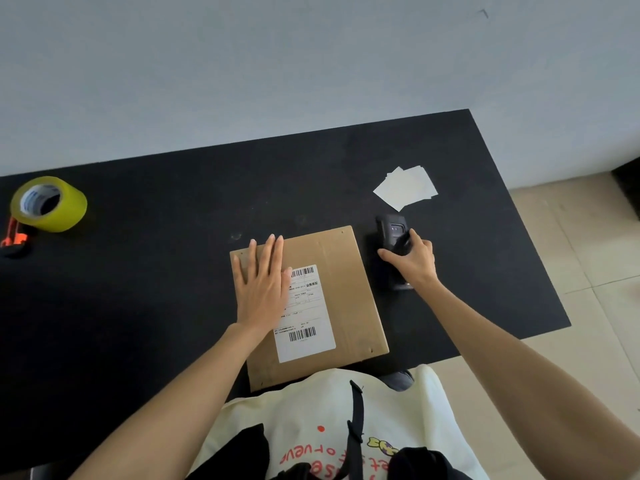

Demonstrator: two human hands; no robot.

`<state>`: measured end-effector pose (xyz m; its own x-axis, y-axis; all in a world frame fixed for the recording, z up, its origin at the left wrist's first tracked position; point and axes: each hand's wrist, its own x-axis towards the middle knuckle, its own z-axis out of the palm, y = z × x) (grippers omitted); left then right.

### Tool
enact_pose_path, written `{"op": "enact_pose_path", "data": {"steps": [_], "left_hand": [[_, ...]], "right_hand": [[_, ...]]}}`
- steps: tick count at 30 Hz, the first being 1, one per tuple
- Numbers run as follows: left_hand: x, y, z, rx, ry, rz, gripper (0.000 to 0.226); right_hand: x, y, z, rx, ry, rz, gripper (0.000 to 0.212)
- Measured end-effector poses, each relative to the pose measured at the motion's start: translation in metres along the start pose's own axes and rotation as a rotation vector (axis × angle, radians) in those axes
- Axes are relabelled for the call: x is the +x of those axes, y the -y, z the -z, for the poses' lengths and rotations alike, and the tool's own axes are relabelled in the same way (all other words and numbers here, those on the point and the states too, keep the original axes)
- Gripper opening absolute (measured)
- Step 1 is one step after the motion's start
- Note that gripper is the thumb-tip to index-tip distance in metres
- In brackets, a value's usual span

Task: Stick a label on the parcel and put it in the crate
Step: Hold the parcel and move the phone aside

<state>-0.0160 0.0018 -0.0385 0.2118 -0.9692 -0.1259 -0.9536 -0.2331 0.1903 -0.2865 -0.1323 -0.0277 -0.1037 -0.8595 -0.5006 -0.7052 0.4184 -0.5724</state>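
Observation:
A flat brown cardboard parcel (349, 289) lies on the black table (156, 289), near its front edge. A white shipping label (308, 317) with barcodes sits on the parcel's top face. My left hand (263, 285) lies flat, fingers spread, on the parcel's left half and covers the label's left edge. Just right of the parcel, my right hand (412, 261) grips a black handheld scanner (391, 237) that rests on the table. No crate is in view.
A stack of blank white labels (405, 187) lies at the back right of the table. A yellow tape roll (48, 204) and an orange-handled tool (14, 237) are at the far left. The table's right edge drops to a tiled floor (571, 271).

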Motion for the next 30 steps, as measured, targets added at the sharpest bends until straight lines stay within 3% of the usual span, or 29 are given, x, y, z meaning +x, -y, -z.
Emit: {"op": "enact_pose_path", "data": {"steps": [3,6,8,13,18,23,26,30], "left_hand": [[0.001,-0.001,0.0,-0.004,0.009,0.009,0.062],[0.003,-0.004,-0.001,-0.008,0.018,0.023,0.063],[0.004,-0.007,-0.002,-0.016,0.018,0.033,0.063],[0.007,-0.014,-0.003,-0.023,0.014,0.052,0.063],[0.009,-0.013,-0.005,-0.025,0.019,0.062,0.063],[0.009,-0.012,-0.003,-0.053,0.04,0.047,0.065],[0.005,-0.005,-0.001,-0.129,0.036,-0.03,0.072],[-0.008,0.0,0.0,-0.119,0.072,-0.142,0.092]], "right_hand": [[0.002,0.019,0.02,0.251,0.229,-0.06,0.089],[-0.007,0.041,0.041,0.342,0.513,-0.065,0.049],[-0.015,0.055,0.048,0.412,0.676,-0.086,0.032],[-0.034,0.074,0.04,0.47,0.878,-0.194,0.038],[-0.044,0.083,0.027,0.298,0.936,-0.228,0.064],[-0.053,0.113,0.034,0.009,0.897,-0.18,0.058],[-0.062,0.137,0.034,-0.291,0.88,-0.101,0.049],[-0.075,0.162,0.034,-0.65,0.704,-0.033,0.046]]}}
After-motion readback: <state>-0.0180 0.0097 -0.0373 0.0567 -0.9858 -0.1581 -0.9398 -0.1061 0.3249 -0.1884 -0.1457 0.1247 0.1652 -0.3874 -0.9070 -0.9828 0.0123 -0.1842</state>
